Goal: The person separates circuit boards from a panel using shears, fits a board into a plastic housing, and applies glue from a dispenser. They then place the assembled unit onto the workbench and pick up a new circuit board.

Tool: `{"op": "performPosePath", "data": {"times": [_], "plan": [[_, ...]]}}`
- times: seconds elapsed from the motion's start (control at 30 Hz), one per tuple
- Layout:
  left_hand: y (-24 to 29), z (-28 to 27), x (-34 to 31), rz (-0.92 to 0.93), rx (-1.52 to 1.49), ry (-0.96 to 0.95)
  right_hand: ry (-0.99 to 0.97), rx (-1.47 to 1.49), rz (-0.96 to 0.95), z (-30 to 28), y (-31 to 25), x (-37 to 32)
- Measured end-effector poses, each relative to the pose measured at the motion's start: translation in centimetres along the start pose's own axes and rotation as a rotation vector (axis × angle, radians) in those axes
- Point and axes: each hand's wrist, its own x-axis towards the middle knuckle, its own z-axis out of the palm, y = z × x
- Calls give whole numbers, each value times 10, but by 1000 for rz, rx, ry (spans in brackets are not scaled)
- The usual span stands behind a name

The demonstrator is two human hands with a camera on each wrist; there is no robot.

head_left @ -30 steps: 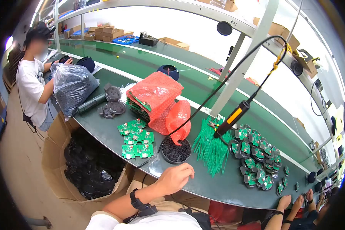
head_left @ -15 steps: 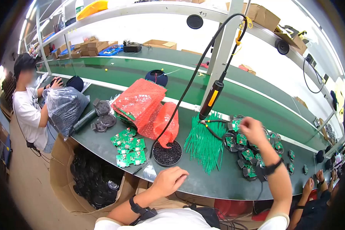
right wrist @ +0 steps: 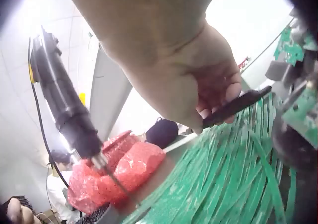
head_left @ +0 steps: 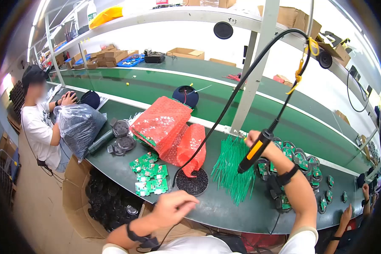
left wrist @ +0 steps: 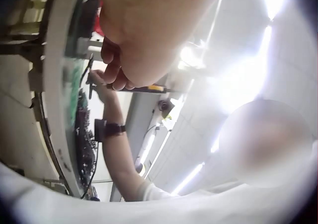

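Observation:
My right hand is behind the hanging electric screwdriver, at the upper end of a bundle of green strips. In the right wrist view the right hand grips a black handle just above the green strips; the rest of that tool is hidden. The screwdriver hangs beside it, its bit pointing down. My left hand hovers at the table's front edge below a round dish of small black pieces, fingers loosely bent, holding nothing visible.
Green circuit boards and a red bubble-wrap stack lie left of the dish. Round black parts with boards stand right of the strips. An open carton is below the table. A person works at the far left.
The right hand came into view over the round parts, then moved left to the strips and took hold of the black-handled tool lying there. The left hand stayed near the front edge.

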Motion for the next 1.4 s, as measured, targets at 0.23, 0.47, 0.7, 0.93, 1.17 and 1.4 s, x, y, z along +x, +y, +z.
{"op": "performPosePath", "data": {"times": [0.23,0.47,0.7,0.93,1.17,1.4], "plan": [[55,-93,107,-97,-38,139,241,1186,425,-92,23,21],[5,-120,300,-35,571,-100,217,1000,634,-74,52,83],[-129,-107,443,-19,1008,-538,19,135,197,0,107,155],[-155,-71,454,-215,1000,-502,-224,215,232,40,91,203],[-151,-71,438,-244,832,-490,-187,233,146,63,75,216],[-148,-70,451,-344,579,-450,-141,346,188,77,81,220]]}}
